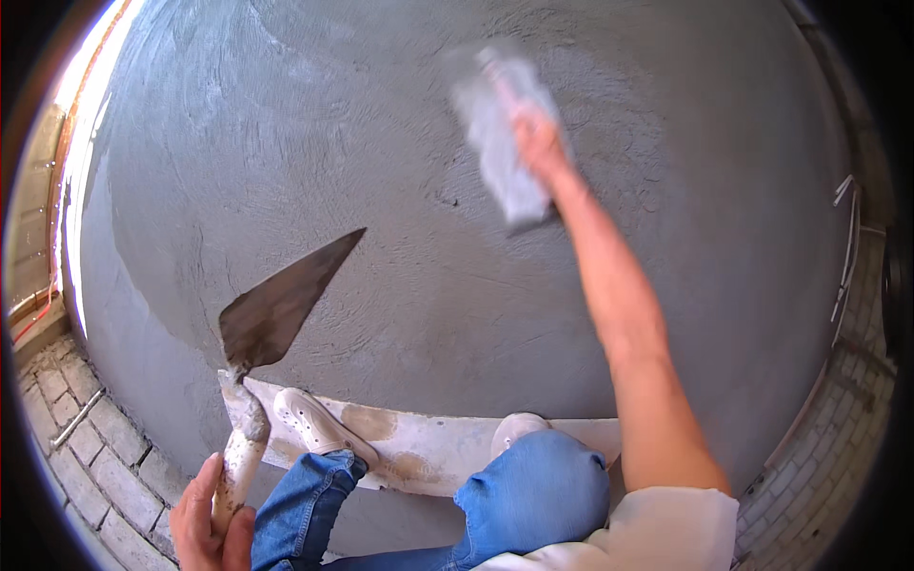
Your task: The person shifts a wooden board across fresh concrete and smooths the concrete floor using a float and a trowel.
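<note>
My left hand (205,519) is wrapped round the pale, cement-spattered handle of a pointed trowel (286,303). Its dark triangular blade tilts up and to the right, over the grey cement surface (400,181). Farther off, my right arm reaches out at full stretch. My right hand (538,138) grips a plastering float (509,152), a long rectangular tool smeared with grey cement. Motion blurs this float and the fingers on it. It appears flat against the cement, which shows swirled, ridged marks around it and smoother patches at the left.
Under my pale clogs (319,423) lies a whitish board (438,443) with brown stains. Brick paving (105,466) borders the cement at the lower left, with a thin rod (78,419) on it. More paving (828,438) runs along the right. A bright gap shows at the left edge.
</note>
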The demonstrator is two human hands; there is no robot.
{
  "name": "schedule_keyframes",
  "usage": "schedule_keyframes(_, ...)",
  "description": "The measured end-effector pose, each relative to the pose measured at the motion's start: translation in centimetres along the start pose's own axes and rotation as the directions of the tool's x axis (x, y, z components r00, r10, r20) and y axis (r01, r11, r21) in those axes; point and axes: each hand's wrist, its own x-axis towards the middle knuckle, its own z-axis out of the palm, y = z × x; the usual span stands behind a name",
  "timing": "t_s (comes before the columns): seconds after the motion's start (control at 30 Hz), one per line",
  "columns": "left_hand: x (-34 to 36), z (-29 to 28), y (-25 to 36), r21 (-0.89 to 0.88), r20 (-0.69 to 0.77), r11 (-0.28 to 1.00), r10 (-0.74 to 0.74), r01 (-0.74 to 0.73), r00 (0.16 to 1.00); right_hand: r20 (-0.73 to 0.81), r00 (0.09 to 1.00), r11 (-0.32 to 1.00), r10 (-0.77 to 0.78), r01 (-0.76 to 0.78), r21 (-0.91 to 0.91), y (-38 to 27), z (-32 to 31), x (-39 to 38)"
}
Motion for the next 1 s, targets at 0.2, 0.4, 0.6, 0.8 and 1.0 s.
schedule_keyframes(0.2,0.0,-1.3,0.8,-0.157,0.155,0.982,-0.077,0.102,0.985,0.052,0.998,0.999,0.019,-0.020,0.027,6.9,-5.1,-20.2)
schedule_keyframes(0.4,1.1,-1.1,0.3,-0.211,0.117,0.978,0.027,-0.002,0.993,-0.331,0.876,0.848,0.350,-0.147,0.509,9.0,-10.9,-3.1)
schedule_keyframes(0.6,1.2,-0.6,2.4,-0.041,0.127,0.984,-0.166,0.172,0.978,-0.087,0.993,0.992,-0.082,0.090,0.086,0.6,1.1,-6.1)
schedule_keyframes(0.8,-0.2,0.5,-0.7,-0.238,-0.004,0.969,-0.066,0.064,0.998,-0.052,0.995,0.995,-0.088,0.086,-0.049,8.5,-5.0,-21.6)
schedule_keyframes(1.0,0.5,-0.1,0.9,-0.208,0.065,0.961,-0.170,0.180,0.983,-0.455,0.786,0.883,0.419,-0.235,0.407,7.3,-10.5,-0.7)
